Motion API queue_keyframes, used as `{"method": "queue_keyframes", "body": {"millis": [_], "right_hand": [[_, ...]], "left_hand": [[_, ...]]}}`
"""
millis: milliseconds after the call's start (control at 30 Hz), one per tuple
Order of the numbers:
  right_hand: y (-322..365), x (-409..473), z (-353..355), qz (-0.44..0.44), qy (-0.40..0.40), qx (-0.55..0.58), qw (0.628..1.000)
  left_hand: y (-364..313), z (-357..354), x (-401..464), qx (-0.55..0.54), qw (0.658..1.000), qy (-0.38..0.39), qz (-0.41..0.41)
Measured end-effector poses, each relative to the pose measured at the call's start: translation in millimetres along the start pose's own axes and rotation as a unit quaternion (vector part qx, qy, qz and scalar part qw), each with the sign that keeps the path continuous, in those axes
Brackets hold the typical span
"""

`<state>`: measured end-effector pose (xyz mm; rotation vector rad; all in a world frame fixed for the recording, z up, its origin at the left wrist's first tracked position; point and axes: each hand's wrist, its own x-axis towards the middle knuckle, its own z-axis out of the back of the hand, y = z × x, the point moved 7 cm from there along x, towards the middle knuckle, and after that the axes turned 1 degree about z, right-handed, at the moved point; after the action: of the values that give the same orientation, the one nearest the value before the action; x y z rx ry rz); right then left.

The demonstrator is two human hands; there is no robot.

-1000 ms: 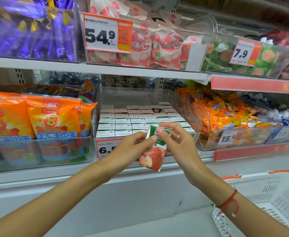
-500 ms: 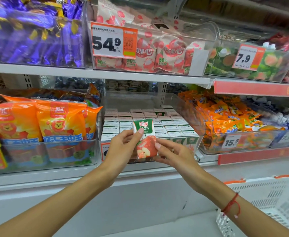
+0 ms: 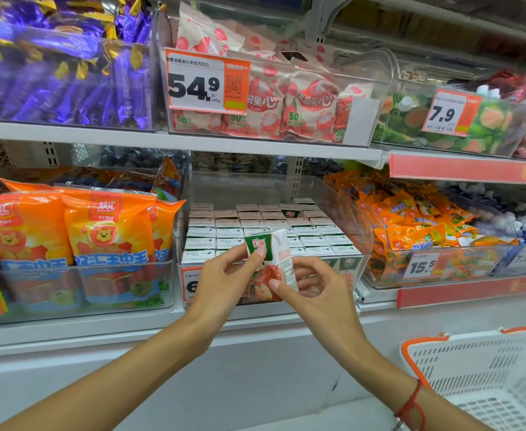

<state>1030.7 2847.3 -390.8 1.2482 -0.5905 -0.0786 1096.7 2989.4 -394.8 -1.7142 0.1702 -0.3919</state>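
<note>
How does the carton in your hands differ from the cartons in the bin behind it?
The held carton is raised and tilted, showing its front and one side; the binned cartons stand upright in tight rows, mostly tops showing. The held carton is pinched by the left hand and right hand; the binned cartons sit untouched in the clear bin. Both appear to carry the same green-and-white print.

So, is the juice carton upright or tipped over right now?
The juice carton is upright, leaning slightly: green top up, apple picture below, pinched between the left hand and right hand.
</note>
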Motion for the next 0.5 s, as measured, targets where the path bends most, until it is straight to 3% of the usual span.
{"method": "queue_keyframes", "body": {"millis": [167, 367, 500], "right_hand": [[5, -4, -5, 0.035, 0.003, -0.048, 0.998], [-8, 2, -11, -0.080, 0.145, 0.030, 0.986], [-12, -3, -22, -0.125, 0.220, 0.064, 0.965]], "left_hand": [[1, -2, -2, 0.005, 1.000, 0.009, 0.009], [-1, 11, 1, -0.020, 0.999, 0.015, 0.048], [-8, 9, -1, -0.018, 0.999, 0.032, 0.027]]}}
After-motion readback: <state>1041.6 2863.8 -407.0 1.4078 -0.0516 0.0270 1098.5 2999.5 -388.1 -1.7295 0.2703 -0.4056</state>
